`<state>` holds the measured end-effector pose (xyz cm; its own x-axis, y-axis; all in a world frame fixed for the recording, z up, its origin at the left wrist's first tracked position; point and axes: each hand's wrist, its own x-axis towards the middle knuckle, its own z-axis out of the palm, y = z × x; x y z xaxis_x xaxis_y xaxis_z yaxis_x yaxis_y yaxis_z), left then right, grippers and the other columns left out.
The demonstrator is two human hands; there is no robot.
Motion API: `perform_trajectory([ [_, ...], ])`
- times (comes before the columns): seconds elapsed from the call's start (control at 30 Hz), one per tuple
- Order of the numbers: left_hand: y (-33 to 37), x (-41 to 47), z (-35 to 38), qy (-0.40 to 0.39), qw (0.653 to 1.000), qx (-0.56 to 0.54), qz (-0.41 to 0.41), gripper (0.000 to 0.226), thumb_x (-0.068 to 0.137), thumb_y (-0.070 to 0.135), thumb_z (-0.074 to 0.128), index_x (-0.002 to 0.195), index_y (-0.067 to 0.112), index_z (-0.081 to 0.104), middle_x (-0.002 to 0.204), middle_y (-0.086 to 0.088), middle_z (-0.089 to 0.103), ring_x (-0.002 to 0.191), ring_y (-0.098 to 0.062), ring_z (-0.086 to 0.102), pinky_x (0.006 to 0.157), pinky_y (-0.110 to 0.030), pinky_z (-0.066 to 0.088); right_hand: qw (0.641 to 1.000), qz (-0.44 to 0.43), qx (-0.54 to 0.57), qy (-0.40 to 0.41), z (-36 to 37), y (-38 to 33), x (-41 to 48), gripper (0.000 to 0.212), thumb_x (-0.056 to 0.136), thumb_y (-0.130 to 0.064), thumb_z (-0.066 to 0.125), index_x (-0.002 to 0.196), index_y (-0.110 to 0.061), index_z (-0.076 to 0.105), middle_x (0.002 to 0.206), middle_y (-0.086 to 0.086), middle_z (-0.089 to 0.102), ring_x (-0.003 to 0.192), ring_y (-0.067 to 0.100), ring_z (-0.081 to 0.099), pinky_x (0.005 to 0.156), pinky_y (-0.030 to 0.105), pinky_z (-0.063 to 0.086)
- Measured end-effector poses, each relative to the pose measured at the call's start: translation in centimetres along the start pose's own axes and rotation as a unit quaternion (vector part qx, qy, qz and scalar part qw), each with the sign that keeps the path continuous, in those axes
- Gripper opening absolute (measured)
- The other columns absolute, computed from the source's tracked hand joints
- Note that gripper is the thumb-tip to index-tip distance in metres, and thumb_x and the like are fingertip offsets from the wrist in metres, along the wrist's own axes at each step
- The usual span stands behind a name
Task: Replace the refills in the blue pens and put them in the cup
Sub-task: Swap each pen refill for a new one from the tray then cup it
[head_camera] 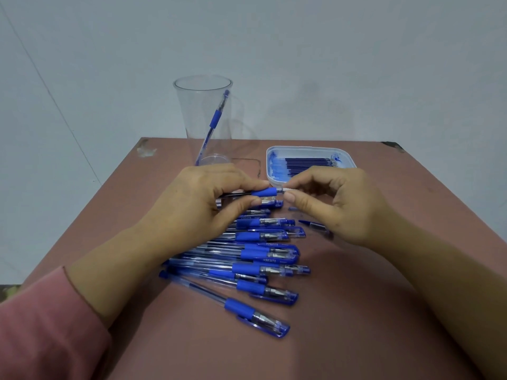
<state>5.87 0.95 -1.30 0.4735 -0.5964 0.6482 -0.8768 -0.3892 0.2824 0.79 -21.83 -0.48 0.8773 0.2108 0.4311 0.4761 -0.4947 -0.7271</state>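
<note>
— Which containers are standing on the table [370, 311], and what are they holding?

— The clear cup [192, 105] is standing at the far edge, holding one finished pen [216, 119] that is leaning against its right wall. Just to its right, the white tray [310, 149] is holding dark refills [310, 163] lying side by side.

— What are the hands doing?

— The left hand [203, 198] is pinching the held pen [264, 192] by its blue grip, thumb against fingers. The right hand [329, 204] is pinching that pen's tip end between thumb and forefinger. Both are hovering above the pile of pens [260, 259], which is lying fanned out at mid-table.

— Is anything getting in the way?

— The hands are covering the pile's far end and the tray's near rim. A loose blue piece [312, 224] is lying partly hidden under the right hand. A pink sleeve [41, 325] is showing on the left arm.
</note>
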Motion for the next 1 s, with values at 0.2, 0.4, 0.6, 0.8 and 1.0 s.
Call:
perform_trajectory([
  [0.2, 0.01, -0.04, 0.13, -0.003, 1.000, -0.007, 0.000, 0.027, 0.090, 0.032, 0.064, 0.116, 0.027, 0.068, 0.096, 0.015, 0.069, 0.086, 0.002, 0.064, 0.074, -0.025, 0.055, 1.000, -0.002, 0.014, -0.002, -0.03, 0.08, -0.05, 0.018, 0.078, -0.024, 0.077, 0.093, -0.029, 0.068, 0.085, -0.008, 0.069, 0.079, 0.008, 0.065, 0.075, 0.018, 0.051],
  [0.4, -0.09, -0.04, 0.19, -0.010, 1.000, 0.001, 0.004, 0.027, 0.090, 0.031, 0.064, 0.116, 0.026, 0.069, 0.095, 0.025, 0.061, 0.085, 0.008, 0.060, 0.076, -0.018, 0.052, 1.000, -0.008, 0.004, -0.011, 0.20, 0.03, 0.09, 0.020, 0.079, -0.015, 0.076, 0.089, -0.030, 0.068, 0.076, -0.012, 0.068, 0.068, 0.008, 0.062, 0.066, 0.018, 0.049],
  [0.6, -0.03, -0.09, 0.16, -0.008, 1.000, -0.003, 0.004, 0.027, 0.089, 0.030, 0.065, 0.116, 0.027, 0.068, 0.097, 0.018, 0.067, 0.087, 0.003, 0.063, 0.075, -0.025, 0.055, 1.000, 0.008, 0.022, 0.006, 0.29, 0.14, 0.04, 0.014, 0.078, -0.034, 0.070, 0.090, -0.026, 0.070, 0.079, -0.006, 0.069, 0.072, 0.016, 0.063, 0.068, 0.025, 0.054],
  [0.8, -0.23, -0.11, 0.28, -0.015, 1.000, 0.002, -0.004, 0.027, 0.089, 0.029, 0.066, 0.116, 0.027, 0.069, 0.096, 0.021, 0.065, 0.086, 0.005, 0.062, 0.074, -0.025, 0.055, 1.000, -0.002, 0.012, 0.000, 0.13, 0.33, 0.03, 0.017, 0.075, -0.029, 0.077, 0.089, -0.033, 0.067, 0.081, -0.008, 0.069, 0.073, 0.010, 0.063, 0.071, 0.023, 0.053],
  [1.0, -0.21, -0.16, 0.36, -0.019, 1.000, 0.007, -0.005, 0.026, 0.088, 0.028, 0.068, 0.115, 0.027, 0.070, 0.095, 0.019, 0.066, 0.085, 0.003, 0.063, 0.072, -0.028, 0.056, 1.000, -0.008, -0.012, -0.003, 0.56, 0.58, 0.09, 0.012, 0.082, -0.017, 0.073, 0.089, -0.027, 0.070, 0.074, 0.001, 0.068, 0.066, 0.022, 0.061, 0.062, 0.029, 0.053],
])
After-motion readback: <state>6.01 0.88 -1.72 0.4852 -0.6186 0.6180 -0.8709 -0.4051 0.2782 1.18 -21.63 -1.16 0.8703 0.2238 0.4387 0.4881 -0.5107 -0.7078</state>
